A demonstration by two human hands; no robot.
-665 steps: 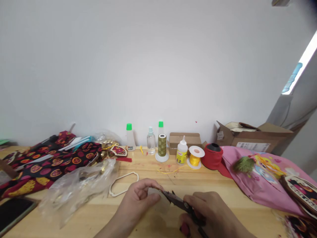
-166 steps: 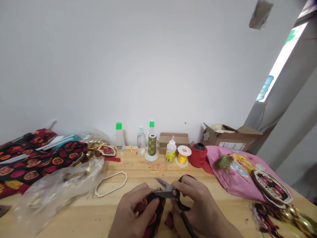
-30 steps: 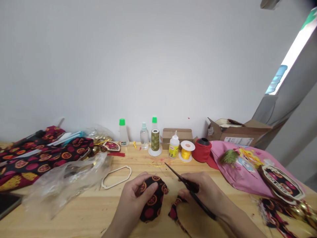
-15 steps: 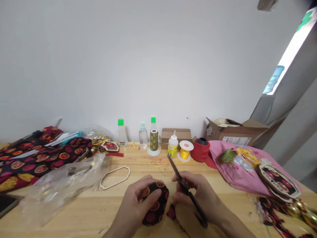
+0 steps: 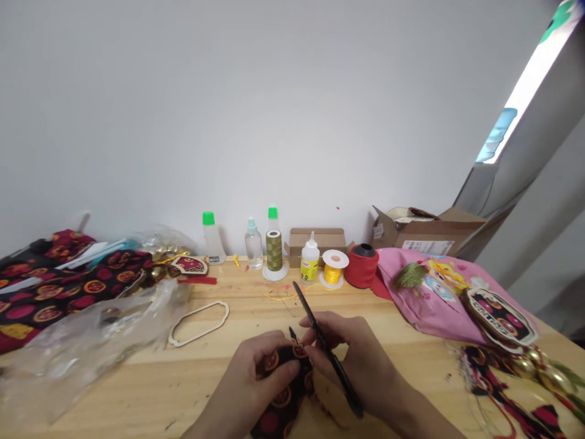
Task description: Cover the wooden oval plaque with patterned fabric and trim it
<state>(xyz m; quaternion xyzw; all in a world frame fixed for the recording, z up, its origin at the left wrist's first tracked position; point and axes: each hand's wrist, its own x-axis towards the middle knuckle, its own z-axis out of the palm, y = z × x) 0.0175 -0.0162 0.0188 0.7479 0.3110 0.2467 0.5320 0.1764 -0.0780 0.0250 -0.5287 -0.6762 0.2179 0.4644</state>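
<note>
My left hand (image 5: 258, 372) is closed on a dark fabric piece (image 5: 274, 411) printed with red and orange round motifs, its thumb pressed on top. My right hand (image 5: 354, 353) grips a long, slim black tool (image 5: 336, 363) that slants across its fingers; its exact kind is unclear. The right fingertips meet the upper right edge of the fabric, close to the left fingers. A small dark pointed tip (image 5: 293, 334) sticks up there; what it belongs to is partly hidden. A narrow fabric strip (image 5: 322, 405) trails below the right hand.
A pale frame (image 5: 198, 323) lies left of my hands, beside a clear plastic bag (image 5: 105, 341). Along the wall stand bottles, a green thread spool (image 5: 274, 251), a glue bottle (image 5: 309, 261) and yellow cord (image 5: 333, 271). A pink bag (image 5: 406, 305) and gold bells (image 5: 555, 378) are right.
My right hand has moved left with the black tool, reaching the fabric edge. The fabric in my left hand sits lower and is tilted. The whole view has shifted slightly.
</note>
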